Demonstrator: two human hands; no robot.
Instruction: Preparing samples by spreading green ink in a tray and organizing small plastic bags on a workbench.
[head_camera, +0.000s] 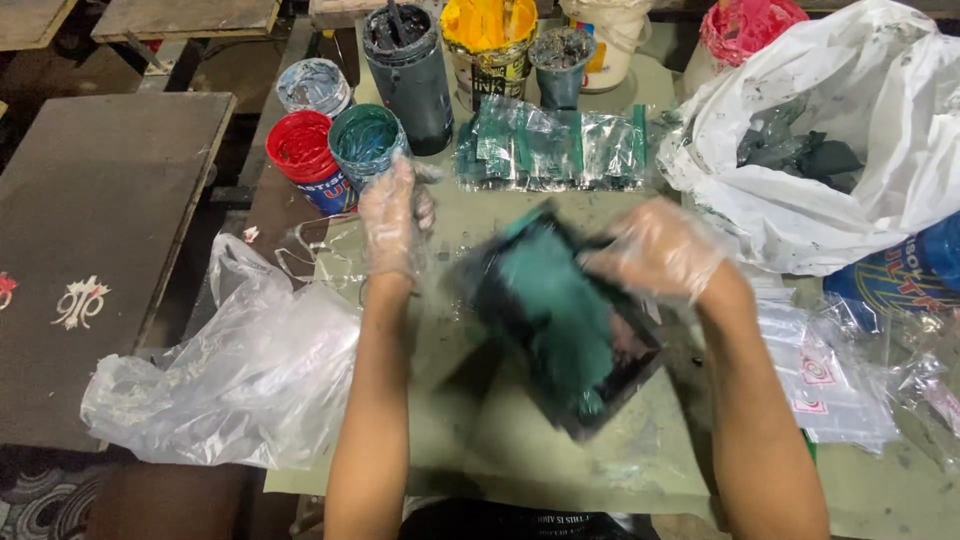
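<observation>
Here, right hand (655, 250) grip grasping green-smeared dark cloth (560, 315), left hand (395, 215) released near teal tub (365, 140).

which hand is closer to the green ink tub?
Left. The left hand is raised just below the green ink tub, fingertips at its rim; the right hand is off to its right, on the green-smeared dark slab.

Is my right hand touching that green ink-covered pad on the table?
Touching. The head view shows the gloved right hand overlapping the green-smeared pad's upper edge, no gap visible.
</observation>
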